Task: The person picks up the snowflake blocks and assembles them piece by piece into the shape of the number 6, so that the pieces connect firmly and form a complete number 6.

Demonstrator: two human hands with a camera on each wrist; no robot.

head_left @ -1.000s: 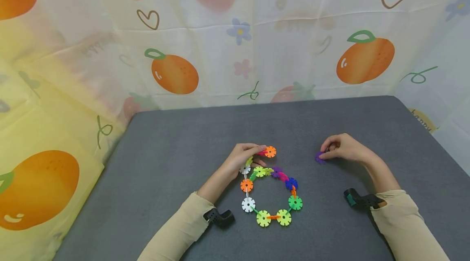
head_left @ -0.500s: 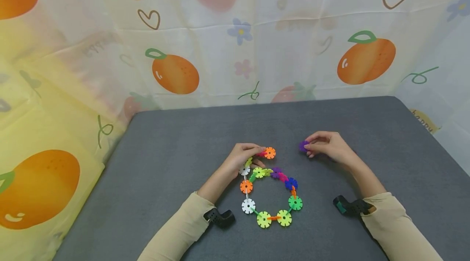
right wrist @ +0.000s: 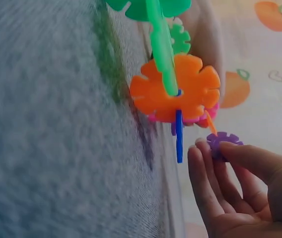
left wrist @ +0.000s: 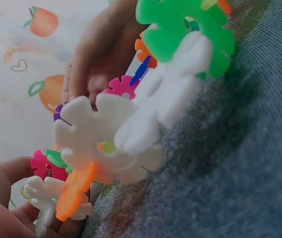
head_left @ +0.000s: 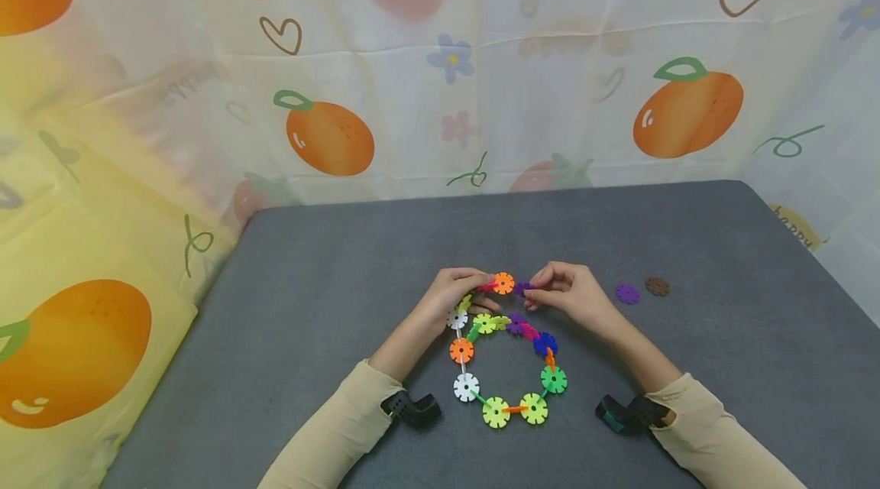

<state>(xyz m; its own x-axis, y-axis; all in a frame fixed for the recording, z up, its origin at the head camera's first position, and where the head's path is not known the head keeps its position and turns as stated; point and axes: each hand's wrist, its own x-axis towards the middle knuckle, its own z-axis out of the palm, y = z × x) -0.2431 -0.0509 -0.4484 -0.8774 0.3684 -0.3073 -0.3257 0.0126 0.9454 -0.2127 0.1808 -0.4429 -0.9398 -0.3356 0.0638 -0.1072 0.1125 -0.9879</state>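
A chain of colourful notched plastic snowflake discs curves in a ring on the table, with a white disc (head_left: 466, 387) on its near left side. At its far end, my left hand (head_left: 450, 298) pinches a pink disc (head_left: 487, 286), to which an orange disc (head_left: 504, 283) is joined. My right hand (head_left: 574, 296) pinches a purple disc (head_left: 522, 289) between thumb and fingers. In the right wrist view, that purple disc (right wrist: 224, 142) meets the edge of the thin-looking orange disc (right wrist: 210, 122). Whether the slots are engaged, I cannot tell.
A loose purple disc (head_left: 627, 294) and a brown disc (head_left: 657, 286) lie right of my right hand on the grey table (head_left: 344, 244). A fruit-printed cloth (head_left: 412, 92) hangs behind the table and at its left.
My right hand has carried the purple disc leftward to the orange disc's right edge. The loose purple and brown discs have come out from behind it. My left hand stays in place.
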